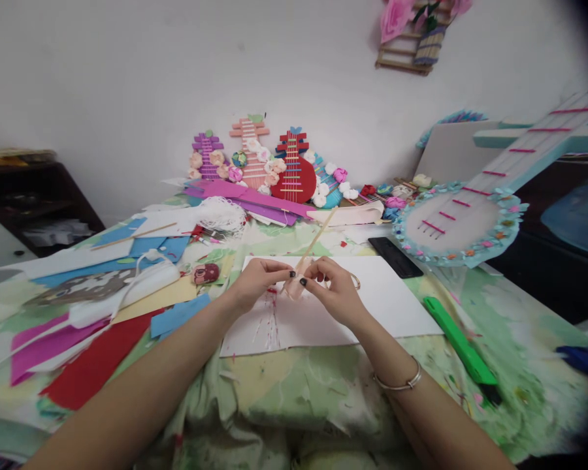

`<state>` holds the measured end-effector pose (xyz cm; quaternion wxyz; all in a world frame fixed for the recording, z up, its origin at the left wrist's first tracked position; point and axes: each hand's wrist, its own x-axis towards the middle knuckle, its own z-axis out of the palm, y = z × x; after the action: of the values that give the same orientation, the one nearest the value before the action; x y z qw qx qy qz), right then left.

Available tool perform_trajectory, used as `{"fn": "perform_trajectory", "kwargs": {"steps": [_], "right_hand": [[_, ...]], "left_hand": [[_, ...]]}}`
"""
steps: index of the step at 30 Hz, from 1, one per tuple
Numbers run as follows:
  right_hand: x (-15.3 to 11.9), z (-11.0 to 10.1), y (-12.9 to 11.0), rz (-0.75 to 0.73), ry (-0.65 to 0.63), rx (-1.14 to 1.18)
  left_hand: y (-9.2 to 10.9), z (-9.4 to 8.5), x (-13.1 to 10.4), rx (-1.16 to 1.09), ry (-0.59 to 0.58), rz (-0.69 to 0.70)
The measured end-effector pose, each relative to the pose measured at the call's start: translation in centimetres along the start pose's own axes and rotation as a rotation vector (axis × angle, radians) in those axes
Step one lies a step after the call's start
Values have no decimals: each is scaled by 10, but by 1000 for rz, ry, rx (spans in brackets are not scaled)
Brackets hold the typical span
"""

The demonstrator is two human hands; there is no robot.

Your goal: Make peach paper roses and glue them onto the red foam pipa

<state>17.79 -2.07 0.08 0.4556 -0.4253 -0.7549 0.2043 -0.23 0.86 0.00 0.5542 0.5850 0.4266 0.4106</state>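
Over a white sheet (333, 326), both hands meet at a small pale peach piece that looks like crumpled crepe paper (294, 288). My left hand (259, 284) pinches its left side between thumb and fingers. My right hand (334, 287) pinches it from the right. A thin wooden stick (318, 236) slants up and away from behind the paper; whether it is joined to the paper is hidden. Beside the right fingers shows part of a pale loop (356, 281). Red marks and small scraps (273, 310) lie on the sheet below the left hand.
Right of the sheet are a green utility knife (460, 341), a black phone-like slab (394, 256) and a large blue-rimmed paper lute (460, 222). Small decorated lutes (294, 171) stand against the wall. Coloured sheets (105, 358), a face mask (147, 287) and white string (220, 217) lie leftward.
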Motion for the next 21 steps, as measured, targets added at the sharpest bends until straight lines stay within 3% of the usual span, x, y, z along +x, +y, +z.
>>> {"fn": "perform_trajectory", "kwargs": {"steps": [14,18,21], "right_hand": [[1,-2,7,6,2,125],[2,-3,14,115,123,232],[4,-3,16,195,107,311]], "left_hand": [[-5,-1,4,-108,-42,-41],[-4,-1,4,-165,-63,-84],[-3,0,3,-219,-104,-101]]}}
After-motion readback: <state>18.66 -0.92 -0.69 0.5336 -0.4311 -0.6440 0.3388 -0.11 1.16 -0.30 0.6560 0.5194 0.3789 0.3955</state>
